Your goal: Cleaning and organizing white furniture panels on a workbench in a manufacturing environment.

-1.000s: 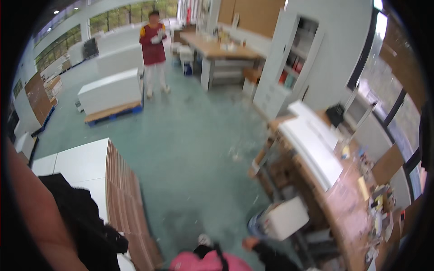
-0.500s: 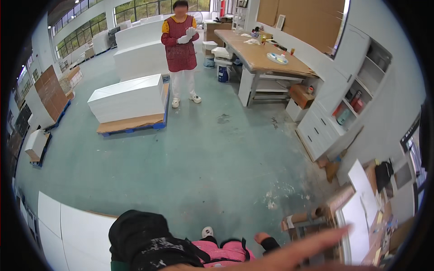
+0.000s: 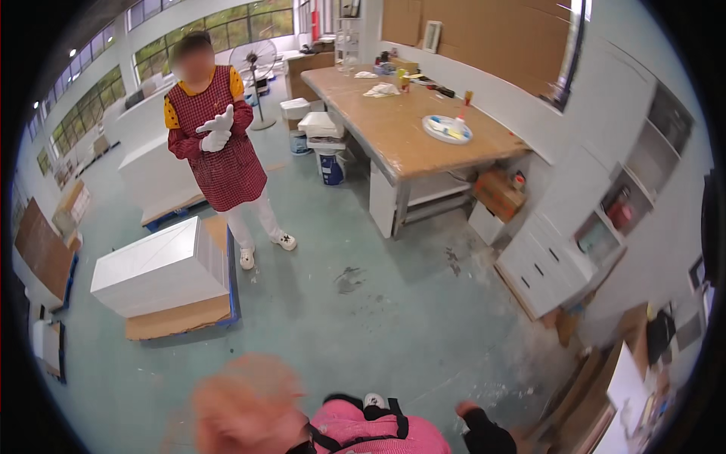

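Observation:
My left hand (image 3: 246,408) is raised at the lower left, close to the camera and smeared by motion, so its fingers cannot be made out. My right hand (image 3: 464,409), at the end of a black sleeve (image 3: 488,435), hangs to the right of my pink apron (image 3: 378,433). It is small in view, and how its fingers lie is unclear. I see no object in either hand. Ahead on the left stands a co-worker in a red checked smock (image 3: 223,163), with white-gloved hands (image 3: 217,130) held together in front of the chest.
A stack of white panels (image 3: 147,268) rests on a cardboard-topped blue pallet beside the co-worker. A brown-topped workbench (image 3: 363,102) with a round white tray (image 3: 446,130) stands ahead, near buckets (image 3: 330,166). White cabinets (image 3: 548,261) line the right; boards (image 3: 624,386) lie lower right.
My view has moved closer to the co-worker and workbench and tilted. My left hand has swung from across the lower right to the lower left. The white panels at lower left have left view.

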Action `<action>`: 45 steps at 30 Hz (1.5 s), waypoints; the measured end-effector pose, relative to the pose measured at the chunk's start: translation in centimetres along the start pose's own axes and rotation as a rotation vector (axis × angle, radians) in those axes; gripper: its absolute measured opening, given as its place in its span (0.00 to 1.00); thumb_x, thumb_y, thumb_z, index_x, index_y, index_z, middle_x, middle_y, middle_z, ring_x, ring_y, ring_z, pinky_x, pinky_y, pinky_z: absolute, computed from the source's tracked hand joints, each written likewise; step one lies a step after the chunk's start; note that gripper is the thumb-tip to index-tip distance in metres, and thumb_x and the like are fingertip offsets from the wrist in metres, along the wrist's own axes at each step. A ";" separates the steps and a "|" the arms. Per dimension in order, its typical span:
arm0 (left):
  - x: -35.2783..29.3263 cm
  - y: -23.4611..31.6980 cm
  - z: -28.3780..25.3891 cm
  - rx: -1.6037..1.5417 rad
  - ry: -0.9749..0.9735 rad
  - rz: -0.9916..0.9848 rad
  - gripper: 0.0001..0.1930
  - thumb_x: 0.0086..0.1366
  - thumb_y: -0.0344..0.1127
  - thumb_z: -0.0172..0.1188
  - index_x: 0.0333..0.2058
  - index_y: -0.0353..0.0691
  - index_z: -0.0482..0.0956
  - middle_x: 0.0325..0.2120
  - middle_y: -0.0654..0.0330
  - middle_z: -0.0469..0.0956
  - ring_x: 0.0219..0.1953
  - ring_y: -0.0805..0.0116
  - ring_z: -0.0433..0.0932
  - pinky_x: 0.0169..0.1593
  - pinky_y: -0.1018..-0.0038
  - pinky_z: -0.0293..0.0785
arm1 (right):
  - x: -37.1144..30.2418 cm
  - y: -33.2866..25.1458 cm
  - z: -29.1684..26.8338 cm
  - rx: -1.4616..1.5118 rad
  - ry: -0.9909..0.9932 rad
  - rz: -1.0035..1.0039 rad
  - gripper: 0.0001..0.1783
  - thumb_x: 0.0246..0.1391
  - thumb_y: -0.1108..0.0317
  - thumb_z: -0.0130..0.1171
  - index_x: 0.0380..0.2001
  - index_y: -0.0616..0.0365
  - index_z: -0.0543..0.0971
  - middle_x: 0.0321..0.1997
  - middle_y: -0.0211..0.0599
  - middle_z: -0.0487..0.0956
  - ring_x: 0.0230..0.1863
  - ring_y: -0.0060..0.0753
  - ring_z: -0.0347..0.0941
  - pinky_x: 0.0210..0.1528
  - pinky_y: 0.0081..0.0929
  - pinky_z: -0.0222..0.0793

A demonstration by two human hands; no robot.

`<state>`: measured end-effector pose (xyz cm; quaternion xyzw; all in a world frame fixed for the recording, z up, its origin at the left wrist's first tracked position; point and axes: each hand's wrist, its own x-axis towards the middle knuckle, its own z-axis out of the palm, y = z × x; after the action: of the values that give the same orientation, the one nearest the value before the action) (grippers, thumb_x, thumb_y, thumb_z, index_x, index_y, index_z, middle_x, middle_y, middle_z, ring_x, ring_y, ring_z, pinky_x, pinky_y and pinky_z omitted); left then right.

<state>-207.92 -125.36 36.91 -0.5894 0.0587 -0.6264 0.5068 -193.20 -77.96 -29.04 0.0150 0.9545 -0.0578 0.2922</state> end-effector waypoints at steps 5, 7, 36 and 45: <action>-6.1 -11.9 -19.1 0.810 -0.163 -1.307 0.26 0.68 0.63 0.41 0.38 0.47 0.75 0.29 0.63 0.69 0.31 0.68 0.69 0.41 0.60 0.69 | 30.7 -16.1 -30.4 0.784 0.206 -0.250 0.15 0.59 0.61 0.49 0.41 0.60 0.78 0.31 0.37 0.83 0.31 0.28 0.81 0.36 0.28 0.75; -7.2 -13.9 -27.6 0.599 -0.244 -1.095 0.28 0.65 0.65 0.44 0.54 0.55 0.71 0.46 0.56 0.70 0.49 0.63 0.68 0.62 0.51 0.52 | 39.4 -24.9 -39.5 0.508 0.293 -0.419 0.16 0.58 0.59 0.51 0.41 0.58 0.78 0.34 0.42 0.82 0.34 0.42 0.80 0.39 0.36 0.74; -20.6 -75.2 -148.9 -0.135 -0.817 -1.664 0.08 0.59 0.33 0.61 0.32 0.33 0.80 0.28 0.54 0.80 0.28 0.58 0.78 0.29 0.68 0.71 | 145.5 -68.1 -115.3 0.600 0.129 -0.746 0.15 0.58 0.58 0.50 0.30 0.58 0.79 0.23 0.32 0.80 0.21 0.26 0.76 0.26 0.28 0.71; -21.1 -89.1 -184.9 -0.143 -0.731 -2.059 0.12 0.63 0.38 0.57 0.34 0.34 0.80 0.27 0.52 0.80 0.30 0.55 0.78 0.33 0.68 0.72 | 166.3 -76.6 -127.6 0.893 -0.147 -0.468 0.14 0.59 0.59 0.49 0.33 0.56 0.79 0.23 0.29 0.79 0.21 0.24 0.74 0.24 0.25 0.71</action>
<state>-410.25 -164.55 27.21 -0.5345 -0.5796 -0.5324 -0.3082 -406.78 -139.64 -9.36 -0.0801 0.7915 -0.5248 0.3028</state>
